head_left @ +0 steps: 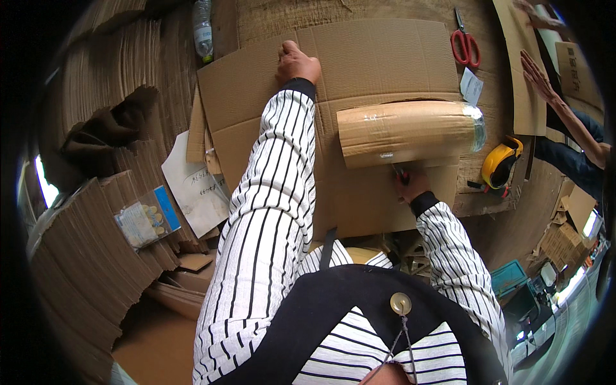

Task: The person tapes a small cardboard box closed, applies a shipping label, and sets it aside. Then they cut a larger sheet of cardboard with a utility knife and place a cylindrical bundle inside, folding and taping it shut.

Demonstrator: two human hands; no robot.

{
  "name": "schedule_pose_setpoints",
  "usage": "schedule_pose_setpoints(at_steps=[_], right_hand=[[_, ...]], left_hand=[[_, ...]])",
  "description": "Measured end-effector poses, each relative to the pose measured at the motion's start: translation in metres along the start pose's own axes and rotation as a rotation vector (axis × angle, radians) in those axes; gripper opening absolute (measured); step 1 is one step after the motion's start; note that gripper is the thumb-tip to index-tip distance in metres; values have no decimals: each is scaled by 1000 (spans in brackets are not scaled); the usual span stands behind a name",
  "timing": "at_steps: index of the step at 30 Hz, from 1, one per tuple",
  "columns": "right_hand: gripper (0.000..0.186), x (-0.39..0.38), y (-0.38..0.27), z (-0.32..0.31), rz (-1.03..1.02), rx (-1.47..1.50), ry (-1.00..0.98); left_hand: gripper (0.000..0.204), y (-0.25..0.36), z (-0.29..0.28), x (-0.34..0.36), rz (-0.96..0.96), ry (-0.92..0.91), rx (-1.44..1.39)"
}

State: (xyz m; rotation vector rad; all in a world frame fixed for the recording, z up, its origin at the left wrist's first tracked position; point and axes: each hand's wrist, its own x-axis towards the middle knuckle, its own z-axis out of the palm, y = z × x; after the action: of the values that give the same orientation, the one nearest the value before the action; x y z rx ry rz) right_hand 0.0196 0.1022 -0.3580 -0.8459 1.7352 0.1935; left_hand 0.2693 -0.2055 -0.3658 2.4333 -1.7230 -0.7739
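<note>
A large flat cardboard sheet (385,58) with crease lines lies in front of me. My left hand (299,66) rests on its far left part, fingers curled closed; what they hold, if anything, is hidden. On the sheet, right of the middle, lies a curved cardboard piece (404,131) with shiny clear tape around its right end. Just below that piece, my right hand (414,186) is closed around a small cutting tool with a red and black handle (402,174). A thin tip points up-left from it, near the taped piece's lower edge; its exact kind is unclear.
Red-handled scissors (465,48) and a yellow tape dispenser (500,163) lie at the right. Cardboard stacks (90,250) fill the left, near a plastic bottle (203,32). Across at far right, another person's hands (539,76) are by a cardboard panel (529,109).
</note>
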Motion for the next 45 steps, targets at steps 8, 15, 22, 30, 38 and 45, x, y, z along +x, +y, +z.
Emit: schedule_pose_setpoints(at_steps=[8,15,22,30,38,45], right_hand=[[31,-18,-9,-4,67,167,-18],[32,-17,-5,-5,71,146,-43],[29,-6,4,0,147,216,-85],[31,-1,12,-1,66,262,-58],[36,29,27,5,10,264,-70],[35,26,3,-2,55,186,-51]], left_hand=[[48,7,0,44,-2,-76,7],[54,10,4,70,70,-47,60],[51,-17,9,53,173,101,-49],[44,-74,30,-92,296,80,-92],[40,-82,44,-141,271,132,-17],[47,-75,46,-146,183,88,26]])
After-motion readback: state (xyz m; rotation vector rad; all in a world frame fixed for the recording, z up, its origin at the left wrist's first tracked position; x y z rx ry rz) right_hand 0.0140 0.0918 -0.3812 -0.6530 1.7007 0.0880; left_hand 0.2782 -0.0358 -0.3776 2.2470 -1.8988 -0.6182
